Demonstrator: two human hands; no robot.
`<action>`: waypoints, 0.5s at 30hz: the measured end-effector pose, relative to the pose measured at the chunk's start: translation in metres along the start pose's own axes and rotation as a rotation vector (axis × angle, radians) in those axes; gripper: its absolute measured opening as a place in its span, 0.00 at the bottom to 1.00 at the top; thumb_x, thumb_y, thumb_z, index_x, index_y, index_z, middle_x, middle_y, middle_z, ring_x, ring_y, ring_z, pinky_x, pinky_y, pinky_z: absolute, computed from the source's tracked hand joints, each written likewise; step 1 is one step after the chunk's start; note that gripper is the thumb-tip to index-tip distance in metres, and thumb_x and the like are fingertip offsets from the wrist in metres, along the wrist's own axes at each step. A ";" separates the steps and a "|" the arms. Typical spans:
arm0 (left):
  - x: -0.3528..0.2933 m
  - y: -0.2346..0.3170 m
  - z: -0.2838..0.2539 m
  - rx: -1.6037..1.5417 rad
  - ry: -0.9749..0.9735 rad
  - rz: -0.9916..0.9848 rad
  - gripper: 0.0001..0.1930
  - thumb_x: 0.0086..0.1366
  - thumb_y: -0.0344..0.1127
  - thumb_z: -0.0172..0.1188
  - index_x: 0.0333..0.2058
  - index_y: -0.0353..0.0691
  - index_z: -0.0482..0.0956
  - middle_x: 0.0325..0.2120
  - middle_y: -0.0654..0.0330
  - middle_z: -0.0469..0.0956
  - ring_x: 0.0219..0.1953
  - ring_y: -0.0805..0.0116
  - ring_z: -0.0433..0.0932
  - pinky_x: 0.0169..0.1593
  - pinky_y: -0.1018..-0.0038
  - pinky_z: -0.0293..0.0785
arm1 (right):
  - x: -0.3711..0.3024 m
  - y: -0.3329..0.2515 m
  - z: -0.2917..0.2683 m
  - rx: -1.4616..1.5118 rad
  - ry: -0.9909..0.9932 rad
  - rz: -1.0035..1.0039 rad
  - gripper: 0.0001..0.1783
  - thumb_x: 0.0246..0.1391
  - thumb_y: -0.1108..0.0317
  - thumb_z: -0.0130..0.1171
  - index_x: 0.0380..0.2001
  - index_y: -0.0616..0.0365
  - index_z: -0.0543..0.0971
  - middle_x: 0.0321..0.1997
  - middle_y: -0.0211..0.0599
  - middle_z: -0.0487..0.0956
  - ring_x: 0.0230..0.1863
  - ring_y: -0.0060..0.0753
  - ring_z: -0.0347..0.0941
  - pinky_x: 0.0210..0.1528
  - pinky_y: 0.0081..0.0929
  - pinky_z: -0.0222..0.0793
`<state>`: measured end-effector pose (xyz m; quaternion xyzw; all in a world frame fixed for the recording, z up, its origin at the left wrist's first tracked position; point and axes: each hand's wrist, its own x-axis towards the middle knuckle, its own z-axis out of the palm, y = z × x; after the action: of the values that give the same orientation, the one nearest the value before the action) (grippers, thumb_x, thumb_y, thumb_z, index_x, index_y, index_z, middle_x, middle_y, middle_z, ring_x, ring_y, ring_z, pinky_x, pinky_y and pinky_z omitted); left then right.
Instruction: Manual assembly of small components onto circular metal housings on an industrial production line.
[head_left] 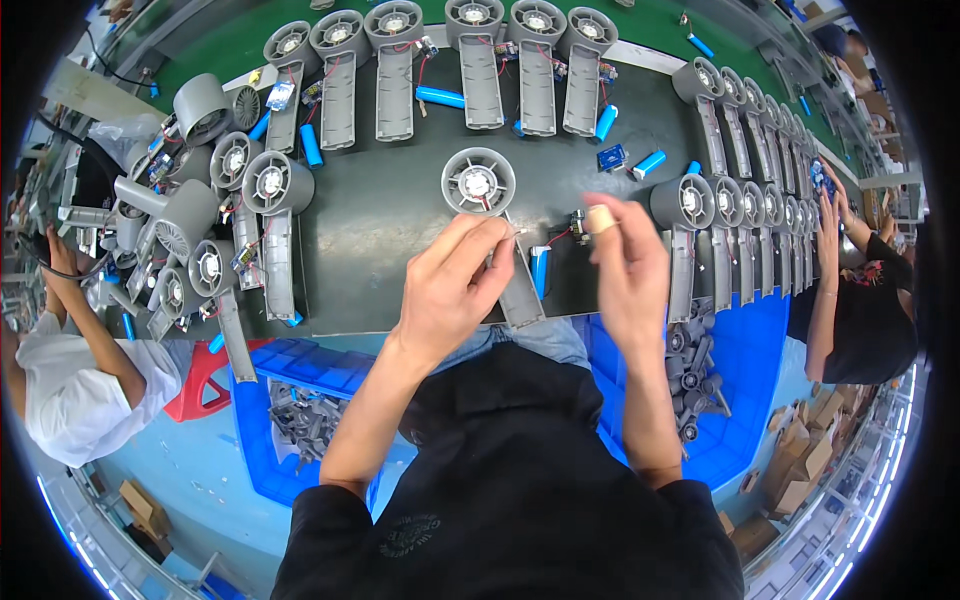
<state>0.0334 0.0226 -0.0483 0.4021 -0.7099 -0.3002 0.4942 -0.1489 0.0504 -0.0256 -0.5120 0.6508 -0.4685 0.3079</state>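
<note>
In front of me on the dark tabletop lies a grey fan housing (479,180) with a round fan and a long open handle shell (520,298). My left hand (455,285) is closed over the handle's upper part, thumb and finger pinching a thin wire (520,232) just below the fan ring. To the right, my right hand (632,270) is raised with curled fingers, partly blurred; a beige cover (600,218) wraps a fingertip. What its fingers hold, if anything, is unclear. Between the hands are a small circuit board (578,226) and a blue battery cell (540,270) beside the handle.
Several similar fan housings (394,65) line the far edge, and more (683,205) stand at right. Loose grey housings (185,215) crowd the left. Blue bins (715,400) with grey parts stand below the table edge. Co-workers (90,375) (855,300) sit at both sides.
</note>
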 end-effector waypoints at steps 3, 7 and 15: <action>0.001 -0.001 -0.001 0.017 -0.006 0.004 0.08 0.56 0.17 0.64 0.36 0.30 0.80 0.31 0.61 0.79 0.20 0.83 0.68 0.20 0.82 0.62 | 0.001 -0.002 -0.019 -0.231 -0.051 0.084 0.16 0.60 0.69 0.61 0.51 0.60 0.79 0.36 0.27 0.73 0.28 0.15 0.64 0.30 0.16 0.61; 0.003 -0.002 -0.004 0.028 -0.030 0.039 0.09 0.57 0.17 0.64 0.37 0.30 0.80 0.32 0.61 0.79 0.21 0.82 0.69 0.21 0.83 0.62 | 0.001 0.006 -0.018 -0.321 -0.172 -0.024 0.23 0.54 0.75 0.64 0.55 0.59 0.78 0.40 0.31 0.74 0.28 0.17 0.66 0.29 0.18 0.62; 0.006 0.003 -0.005 0.059 -0.082 0.044 0.08 0.60 0.17 0.62 0.38 0.30 0.79 0.33 0.58 0.79 0.25 0.75 0.74 0.27 0.80 0.70 | 0.005 -0.001 -0.006 -0.365 -0.028 -0.300 0.20 0.51 0.78 0.64 0.50 0.59 0.80 0.41 0.34 0.76 0.36 0.26 0.74 0.40 0.22 0.70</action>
<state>0.0358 0.0182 -0.0417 0.3880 -0.7468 -0.2846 0.4591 -0.1556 0.0473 -0.0217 -0.6566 0.6371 -0.3764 0.1459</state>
